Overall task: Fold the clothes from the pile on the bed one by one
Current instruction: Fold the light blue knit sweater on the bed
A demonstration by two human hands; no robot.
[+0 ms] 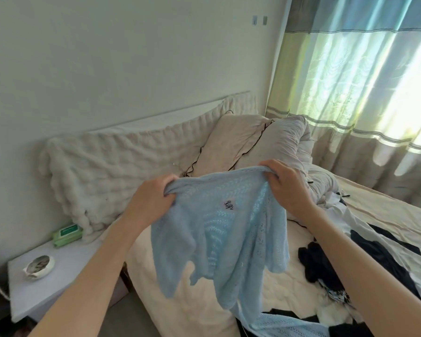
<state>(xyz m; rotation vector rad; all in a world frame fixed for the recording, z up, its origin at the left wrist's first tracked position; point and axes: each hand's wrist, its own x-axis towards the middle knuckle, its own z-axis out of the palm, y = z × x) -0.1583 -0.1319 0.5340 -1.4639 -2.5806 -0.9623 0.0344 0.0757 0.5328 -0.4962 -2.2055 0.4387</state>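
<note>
A light blue knitted cardigan (231,242) hangs in the air over the bed (195,302), held up by its top edge. My left hand (153,198) grips its upper left corner and my right hand (287,186) grips its upper right corner. A small dark label shows near the collar. The cardigan's lower end trails down to the bed at the bottom of the view. The pile of clothes (365,261), dark and white pieces mixed, lies on the bed to the right.
Two pillows (258,142) and a fluffy cream blanket (112,166) lie at the head of the bed. A white bedside table (58,278) on the left carries a green wipes pack (67,235) and a small bowl (39,266). Curtains (365,81) cover the window at right.
</note>
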